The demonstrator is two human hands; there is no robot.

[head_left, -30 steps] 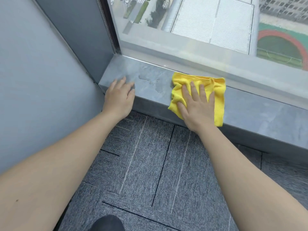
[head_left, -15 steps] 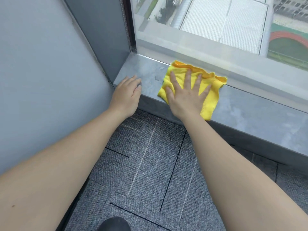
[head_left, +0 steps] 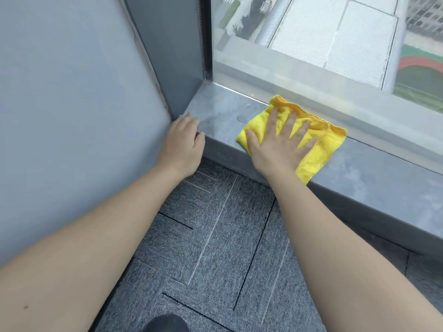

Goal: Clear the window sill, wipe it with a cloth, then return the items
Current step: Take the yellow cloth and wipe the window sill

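Note:
A grey stone window sill [head_left: 374, 173] runs from the left corner toward the lower right under a large window pane. A folded yellow cloth [head_left: 321, 144] lies flat on the sill near its left end. My right hand [head_left: 280, 144] presses down on the cloth with fingers spread. My left hand [head_left: 183, 144] rests on the sill's front edge at the far left corner, fingers curled over the edge, holding nothing. A small damp mark [head_left: 241, 119] shows on the sill just left of the cloth. No other items stand on the visible sill.
A grey wall panel [head_left: 72, 116] closes the left side and meets the sill at the corner. The window glass [head_left: 311, 44] stands right behind the sill. Grey carpet tiles [head_left: 215, 248] cover the floor below; a dark shoe tip [head_left: 165, 323] shows at the bottom.
My right hand has slid the cloth leftward along the sill toward the corner and spread its fingers. The left hand has shifted closer to the wall corner. The view has panned left.

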